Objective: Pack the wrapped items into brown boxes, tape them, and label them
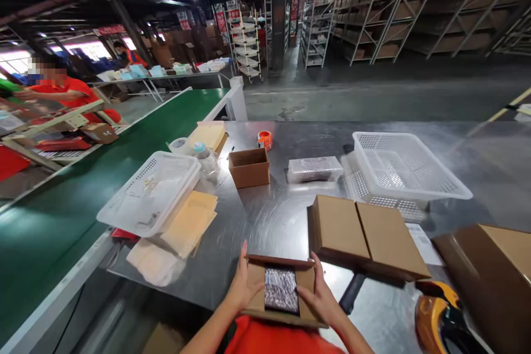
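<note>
A small open cardboard box [279, 318] rests at the near edge of the steel table [282, 210], with a shiny packet [281, 289] lying inside it. My left hand [244, 282] grips the box's left side, fingers closed round the flap. My right hand [319, 293] holds the right side, thumb touching the packet's edge. Just beyond the box lie two flat closed cartons [365, 235] side by side.
An open small carton [249, 167], a wrapped packet [314, 168], a tape roll [264, 139] and white mesh baskets [404, 168] [151, 191] stand further back. Padded envelopes [188, 221] lie left. A green conveyor [83, 199] runs along the left; a person in orange works beyond it. A large carton [493, 282] sits right.
</note>
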A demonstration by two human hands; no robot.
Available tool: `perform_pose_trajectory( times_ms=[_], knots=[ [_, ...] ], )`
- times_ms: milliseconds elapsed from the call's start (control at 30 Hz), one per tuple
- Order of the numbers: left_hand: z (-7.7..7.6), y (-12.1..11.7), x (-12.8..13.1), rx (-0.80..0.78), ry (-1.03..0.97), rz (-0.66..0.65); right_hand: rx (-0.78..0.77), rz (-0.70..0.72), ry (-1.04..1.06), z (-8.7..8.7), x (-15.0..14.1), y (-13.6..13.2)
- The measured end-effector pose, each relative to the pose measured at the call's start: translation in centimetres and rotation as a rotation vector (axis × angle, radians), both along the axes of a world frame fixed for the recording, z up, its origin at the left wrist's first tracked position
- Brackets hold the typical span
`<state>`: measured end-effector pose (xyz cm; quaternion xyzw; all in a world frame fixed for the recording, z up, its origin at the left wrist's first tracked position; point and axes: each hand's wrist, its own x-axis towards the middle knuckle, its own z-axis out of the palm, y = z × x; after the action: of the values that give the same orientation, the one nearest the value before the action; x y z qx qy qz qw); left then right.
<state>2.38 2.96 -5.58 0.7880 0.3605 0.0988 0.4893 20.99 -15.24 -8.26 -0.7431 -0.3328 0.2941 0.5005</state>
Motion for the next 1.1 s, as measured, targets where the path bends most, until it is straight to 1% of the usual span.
perform_pose_trajectory(
  times_ms=[67,100,133,167,200,267,333,367,400,433,467,500,533,567,667,733,800,867,933,1000,1100],
  knots=[
    [-0.7,-0.2,-0.8,0.140,-0.065,0.017,0.055,0.055,-0.052,0.2,0.1,-0.7],
    [-0.8,-0.3,-1.2,0.217,-0.094,0.016,0.097,0.056,-0.063,0.3,0.0,-1.0],
    [-0.7,-0.2,-1.7,0.278,-0.110,0.002,0.130,0.039,-0.078,0.5,-0.1,-1.2],
    [-0.2,-0.1,-2.1,0.317,-0.104,-0.043,0.149,0.005,-0.086,0.8,-0.3,-1.3],
    [0.6,0.1,-2.5,0.328,-0.075,-0.115,0.149,-0.027,-0.085,1.0,-0.3,-1.4],
    [3.1,0.8,-2.8,0.294,0.037,-0.334,0.113,-0.040,-0.051,1.6,-0.1,-1.3],
    [6.0,1.5,-2.7,0.253,0.160,-0.547,0.062,0.030,0.036,2.0,0.6,-1.3],
    [7.3,1.8,-2.4,0.253,0.207,-0.613,0.048,0.064,0.101,2.1,0.9,-1.3],
    [8.4,1.9,-2.0,0.267,0.247,-0.643,0.045,0.075,0.187,2.0,1.2,-1.3],
    [9.1,1.9,-1.5,0.291,0.275,-0.650,0.050,0.055,0.288,1.9,1.3,-1.2],
    [9.5,1.7,-0.9,0.319,0.293,-0.631,0.051,0.015,0.389,1.6,1.3,-1.2],
    [9.5,1.4,-0.3,0.348,0.307,-0.591,0.047,-0.036,0.457,1.3,1.2,-1.1],
    [9.2,1.0,0.3,0.372,0.316,-0.538,0.039,-0.091,0.475,1.0,0.9,-1.0],
    [8.6,0.6,0.8,0.390,0.319,-0.484,0.029,-0.137,0.445,0.7,0.5,-0.9],
    [6.1,-0.8,1.4,0.448,0.312,-0.353,0.027,-0.218,0.260,0.5,-0.8,-0.6],
    [4.7,-1.3,0.6,0.485,0.282,-0.325,0.050,-0.257,0.241,1.1,-1.5,-0.4],
    [4.0,-1.1,-0.9,0.484,0.247,-0.397,0.054,-0.280,0.289,2.1,-2.2,-0.1],
    [3.7,-0.3,-2.5,0.454,0.238,-0.531,0.052,-0.287,0.362,3.2,-3.0,0.5],
    [3.6,0.8,-3.9,0.456,0.264,-0.622,0.062,-0.278,0.435,4.0,-3.9,1.3],
    [3.3,1.9,-5.0,0.508,0.273,-0.638,0.084,-0.261,0.470,4.4,-4.9,2.6],
    [2.6,3.1,-5.9,0.595,0.219,-0.635,0.067,-0.203,0.453,4.3,-5.9,4.5]
  ],
)
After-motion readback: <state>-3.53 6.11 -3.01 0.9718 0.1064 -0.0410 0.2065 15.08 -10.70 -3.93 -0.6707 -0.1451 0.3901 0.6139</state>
